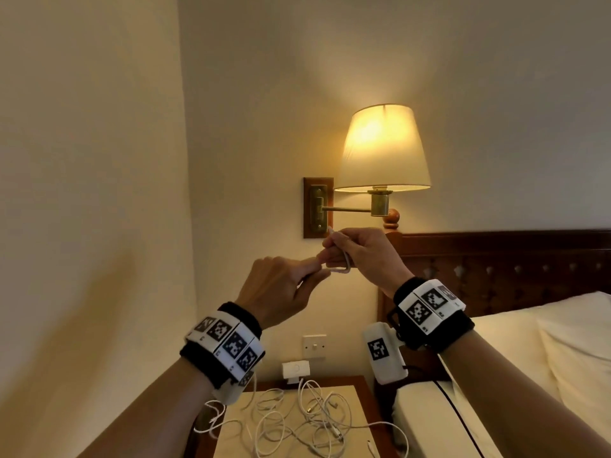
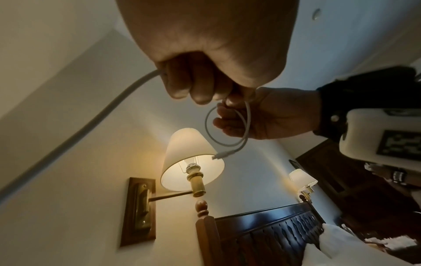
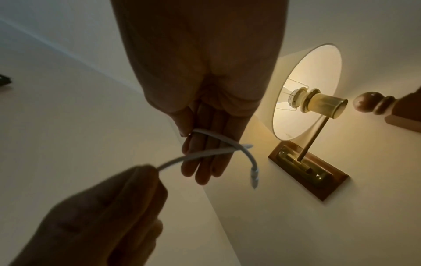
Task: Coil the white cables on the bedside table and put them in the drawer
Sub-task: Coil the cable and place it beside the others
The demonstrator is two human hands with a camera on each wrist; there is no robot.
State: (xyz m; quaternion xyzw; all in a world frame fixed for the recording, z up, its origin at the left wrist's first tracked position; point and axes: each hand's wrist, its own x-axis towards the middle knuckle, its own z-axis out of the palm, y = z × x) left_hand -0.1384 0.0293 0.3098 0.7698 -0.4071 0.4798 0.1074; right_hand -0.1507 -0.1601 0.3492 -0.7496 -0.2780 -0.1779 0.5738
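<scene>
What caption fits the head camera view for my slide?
Left hand and right hand loop a white cable above tangled cables on the bedside table.

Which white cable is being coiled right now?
The cable lifted in front of the wall lamp: looped in the right hand, fed by the left hand. The other cables lie tangled on the bedside table.

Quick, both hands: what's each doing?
Left hand: closed, pinching the white cable.
Right hand: holding the same cable's first loop.
</scene>
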